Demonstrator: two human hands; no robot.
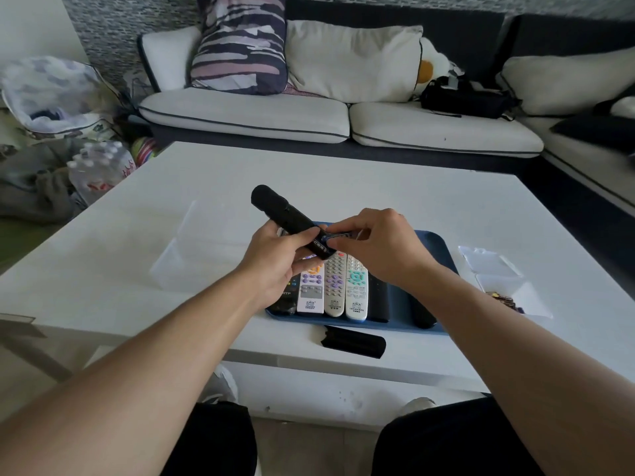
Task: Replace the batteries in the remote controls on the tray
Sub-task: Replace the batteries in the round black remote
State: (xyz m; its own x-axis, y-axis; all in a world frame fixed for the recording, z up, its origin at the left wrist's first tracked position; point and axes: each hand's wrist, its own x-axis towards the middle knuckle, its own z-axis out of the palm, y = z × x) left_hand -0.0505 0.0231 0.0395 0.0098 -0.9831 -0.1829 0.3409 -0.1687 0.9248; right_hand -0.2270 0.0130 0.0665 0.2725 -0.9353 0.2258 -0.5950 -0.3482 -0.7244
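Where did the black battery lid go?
The black battery lid lies on the white table, just in front of the blue tray, near the table's front edge.

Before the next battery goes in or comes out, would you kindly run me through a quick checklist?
1. Left hand grips the black device firmly: ok.
2. Cover off, parked on the table before the tray: ok.
3. Right hand fingers at the open compartment: ok.
4. Battery polarity: cannot tell.
5. Batteries in the box at right within reach: ok.
6. Other remotes lying on tray: ok.
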